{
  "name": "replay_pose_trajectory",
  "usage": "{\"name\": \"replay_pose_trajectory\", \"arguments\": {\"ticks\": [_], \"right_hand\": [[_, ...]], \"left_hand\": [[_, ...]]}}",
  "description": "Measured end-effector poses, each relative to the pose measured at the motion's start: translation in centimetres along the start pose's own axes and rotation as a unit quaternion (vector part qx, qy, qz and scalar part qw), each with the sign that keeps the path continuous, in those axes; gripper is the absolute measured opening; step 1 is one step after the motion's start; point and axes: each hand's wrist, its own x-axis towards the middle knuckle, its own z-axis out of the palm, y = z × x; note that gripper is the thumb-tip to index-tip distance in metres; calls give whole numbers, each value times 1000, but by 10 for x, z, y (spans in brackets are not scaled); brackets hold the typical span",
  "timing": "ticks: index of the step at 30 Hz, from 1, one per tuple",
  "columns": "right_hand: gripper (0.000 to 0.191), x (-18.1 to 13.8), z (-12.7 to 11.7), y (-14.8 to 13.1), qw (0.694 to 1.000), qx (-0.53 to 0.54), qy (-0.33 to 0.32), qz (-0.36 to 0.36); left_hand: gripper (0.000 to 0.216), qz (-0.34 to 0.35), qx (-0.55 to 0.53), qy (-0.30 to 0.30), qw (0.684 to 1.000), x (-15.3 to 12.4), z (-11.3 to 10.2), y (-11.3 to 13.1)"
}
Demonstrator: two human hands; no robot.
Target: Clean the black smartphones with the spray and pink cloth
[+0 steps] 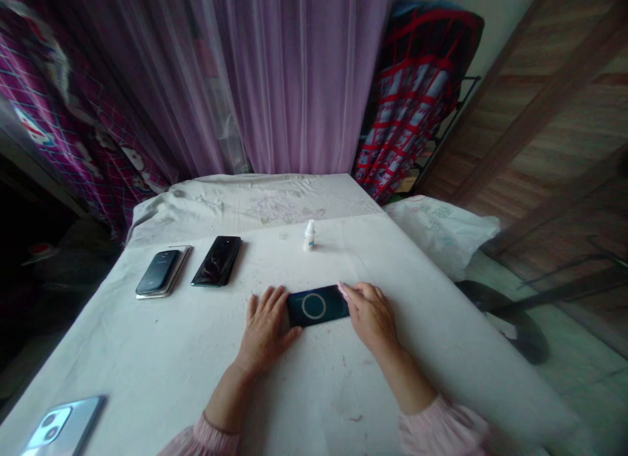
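Note:
A dark smartphone [326,307] with a pale ring on its upper face lies flat on the white-covered table. My left hand [265,328] rests at its left end, thumb along the near edge and forefinger at the far corner, bracing it between them. The other fingers are spread on the cloth. Over the phone's right end, my right hand [373,312] has its fingers bent together. A small pinkish piece [342,290], perhaps cloth, shows at those fingertips; most of it is hidden. Beyond the phone stands a small white bottle [309,236], upright and touched by neither hand.
Stacked phones [159,273] lie at the left, beside more black phones [216,261]. A silvery phone [66,426] sits at the near left edge. The table's cloth [304,390] is wrinkled at the far end. A white plastic bag [439,230] is off the right side.

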Motion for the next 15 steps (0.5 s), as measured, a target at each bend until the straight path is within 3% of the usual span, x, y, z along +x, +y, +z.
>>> {"name": "replay_pose_trajectory", "arguments": {"ticks": [5, 11, 15], "right_hand": [[35, 10, -1, -15, 997, -50, -49, 13], [35, 9, 7, -44, 997, -23, -64, -42], [31, 10, 3, -35, 998, -3, -60, -31]], "left_hand": [[65, 5, 0, 7, 1000, 0, -1, 2], [65, -2, -4, 3, 1000, 2, -4, 4], [63, 0, -10, 6, 1000, 1, -4, 4]]}}
